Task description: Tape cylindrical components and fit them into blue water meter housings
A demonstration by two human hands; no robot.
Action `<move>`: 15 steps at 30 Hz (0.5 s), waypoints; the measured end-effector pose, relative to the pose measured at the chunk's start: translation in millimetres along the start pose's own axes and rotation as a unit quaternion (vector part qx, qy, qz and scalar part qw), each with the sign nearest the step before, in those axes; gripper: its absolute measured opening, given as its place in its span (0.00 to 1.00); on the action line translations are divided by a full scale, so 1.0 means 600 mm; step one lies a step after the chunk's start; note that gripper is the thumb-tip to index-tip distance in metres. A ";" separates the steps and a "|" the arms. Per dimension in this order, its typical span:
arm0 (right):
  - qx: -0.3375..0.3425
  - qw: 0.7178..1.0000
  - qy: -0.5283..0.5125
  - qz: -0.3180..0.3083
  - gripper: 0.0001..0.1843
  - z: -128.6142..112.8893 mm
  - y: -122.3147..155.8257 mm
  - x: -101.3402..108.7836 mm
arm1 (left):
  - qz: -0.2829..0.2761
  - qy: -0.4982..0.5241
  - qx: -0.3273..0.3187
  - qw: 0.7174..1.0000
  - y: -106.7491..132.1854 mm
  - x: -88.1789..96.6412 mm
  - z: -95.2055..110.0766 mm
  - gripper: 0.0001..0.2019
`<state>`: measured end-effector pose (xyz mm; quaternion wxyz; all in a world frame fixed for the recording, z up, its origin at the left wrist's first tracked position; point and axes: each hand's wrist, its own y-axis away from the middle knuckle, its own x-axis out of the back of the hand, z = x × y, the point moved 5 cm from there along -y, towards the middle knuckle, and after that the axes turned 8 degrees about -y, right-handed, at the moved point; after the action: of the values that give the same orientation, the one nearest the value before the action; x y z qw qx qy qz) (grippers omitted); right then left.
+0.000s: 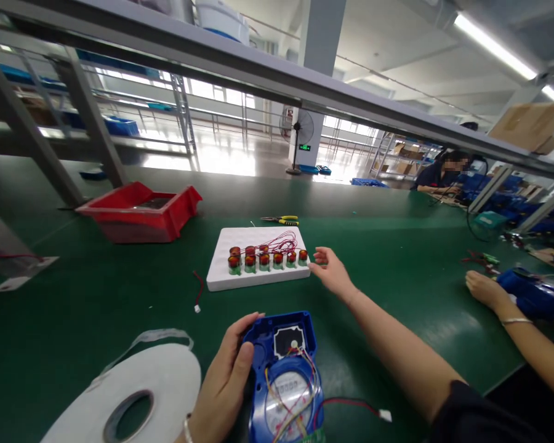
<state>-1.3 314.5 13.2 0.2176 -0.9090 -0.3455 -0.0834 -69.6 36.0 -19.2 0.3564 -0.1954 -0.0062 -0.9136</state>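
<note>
My left hand [228,369] grips the left side of a blue meter housing [257,387], thumb on its near edge. Inside the housing are a round dial [284,389] with number wheels, a black square part in a white frame [290,340] and loose coloured wires. A red-and-black lead with a white plug [385,415] trails out to the right. My right hand [333,274] is open at the right end of a white foam tray [258,282], fingers beside the last of several small copper-coloured coil parts [264,261] on green bases. Whether a fingertip touches it, I cannot tell.
A large roll of white tape [166,378] lies at front left. Beyond are a red bin [138,224], yellow-handled pliers [287,220] and a loose lead [197,307]. At right, a co-worker's hand [484,289] is by another blue housing [533,292]. A shelf crosses overhead.
</note>
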 end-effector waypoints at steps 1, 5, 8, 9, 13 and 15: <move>-0.007 1.000 0.014 -0.013 0.26 0.018 -0.028 -0.021 | 0.005 -0.002 -0.005 1.000 0.000 0.002 -0.006 0.26; -0.003 0.996 0.067 -0.057 0.23 0.050 -0.071 -0.072 | 0.017 0.000 -0.004 1.000 0.003 0.007 -0.021 0.28; 0.006 0.993 0.091 -0.081 0.20 0.037 -0.068 -0.070 | 0.004 0.018 0.020 1.000 0.010 0.003 -0.019 0.28; 0.009 0.991 0.099 -0.088 0.20 0.027 -0.069 -0.066 | -0.001 0.024 0.028 0.999 0.013 0.001 -0.016 0.29; 0.043 0.984 0.158 -0.074 0.23 -0.048 -0.096 -0.060 | -0.002 0.034 0.051 0.998 0.021 -0.004 -0.006 0.32; 0.077 0.973 0.187 -0.109 0.22 -0.095 -0.122 -0.090 | -0.010 0.031 0.061 0.998 0.024 -0.006 -0.005 0.34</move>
<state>-90.8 305.6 72.5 0.3371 -0.8147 -0.4010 -0.2484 -58.8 27.0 -24.9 0.3583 -0.1443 -0.0528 -0.9209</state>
